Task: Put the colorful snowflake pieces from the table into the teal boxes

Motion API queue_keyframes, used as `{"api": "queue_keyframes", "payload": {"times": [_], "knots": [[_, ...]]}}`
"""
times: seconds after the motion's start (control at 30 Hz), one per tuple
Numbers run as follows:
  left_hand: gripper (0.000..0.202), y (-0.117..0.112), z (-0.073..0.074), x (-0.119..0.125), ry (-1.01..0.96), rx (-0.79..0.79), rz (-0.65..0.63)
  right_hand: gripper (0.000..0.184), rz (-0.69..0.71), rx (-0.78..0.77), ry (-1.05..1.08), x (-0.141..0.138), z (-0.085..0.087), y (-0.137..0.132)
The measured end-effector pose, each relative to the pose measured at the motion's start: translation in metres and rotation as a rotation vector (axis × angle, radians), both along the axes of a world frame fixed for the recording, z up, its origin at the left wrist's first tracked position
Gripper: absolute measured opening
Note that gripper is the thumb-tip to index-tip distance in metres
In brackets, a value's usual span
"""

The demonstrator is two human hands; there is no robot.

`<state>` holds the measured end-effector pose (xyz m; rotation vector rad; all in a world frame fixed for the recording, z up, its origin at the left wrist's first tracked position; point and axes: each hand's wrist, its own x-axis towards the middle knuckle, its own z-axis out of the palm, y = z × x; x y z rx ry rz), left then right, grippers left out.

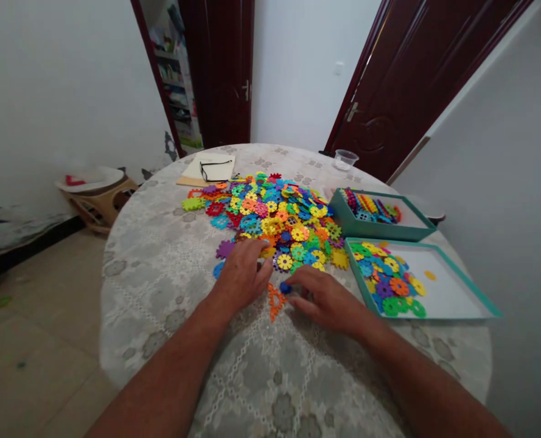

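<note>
A large heap of colourful plastic snowflake discs lies in the middle of the table. At its near edge is my left hand, thumb and forefinger apart beside a yellow-orange piece. My right hand has its fingertips at a small dark blue disc, which it seems to pinch. An orange triangular toothed piece lies flat on the cloth between my hands. A purple disc and a blue disc sit beside my left hand, the blue one partly hidden.
To the right, a shallow teal-rimmed box lid holds loose discs. Behind it a teal box contains rows of joined pieces. Glasses rest on a notebook at the back left. A clear plastic cup stands at the far edge.
</note>
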<state>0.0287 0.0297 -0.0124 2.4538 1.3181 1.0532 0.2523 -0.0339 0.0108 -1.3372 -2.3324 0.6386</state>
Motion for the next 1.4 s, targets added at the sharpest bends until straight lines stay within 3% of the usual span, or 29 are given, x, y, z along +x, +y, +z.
{"api": "queue_keyframes", "payload": {"times": [0.23,0.43,0.6,0.77,0.87,1.03,1.2,1.4], "knots": [[0.026,0.002,0.003,-0.001,-0.016,-0.065,-0.031,0.043,-0.052,0.008,-0.246,-0.04,-0.02,-0.015],[0.027,0.003,0.0,-0.002,-0.055,-0.148,-0.025,0.064,-0.056,-0.038,-0.018,-0.034,-0.026,-0.015],[0.026,0.003,0.0,-0.002,-0.089,-0.249,-0.019,0.045,-0.097,-0.015,0.274,-0.031,-0.036,-0.012],[0.028,0.001,0.002,-0.001,-0.124,-0.413,-0.111,0.024,-0.162,0.074,0.353,-0.027,-0.045,-0.003],[0.029,-0.003,0.002,0.003,-0.108,-0.45,-0.161,0.014,-0.144,0.124,0.312,-0.024,-0.045,-0.002],[0.03,-0.004,0.003,0.005,-0.091,-0.418,-0.105,0.035,0.054,0.1,0.061,-0.031,-0.033,-0.011],[0.029,-0.001,0.007,0.001,-0.086,-0.39,-0.022,0.023,0.05,0.091,-0.207,-0.041,-0.027,-0.011],[0.028,0.0,0.002,0.002,-0.048,-0.398,-0.062,0.02,0.036,0.203,-0.336,-0.04,-0.04,-0.007]]}}
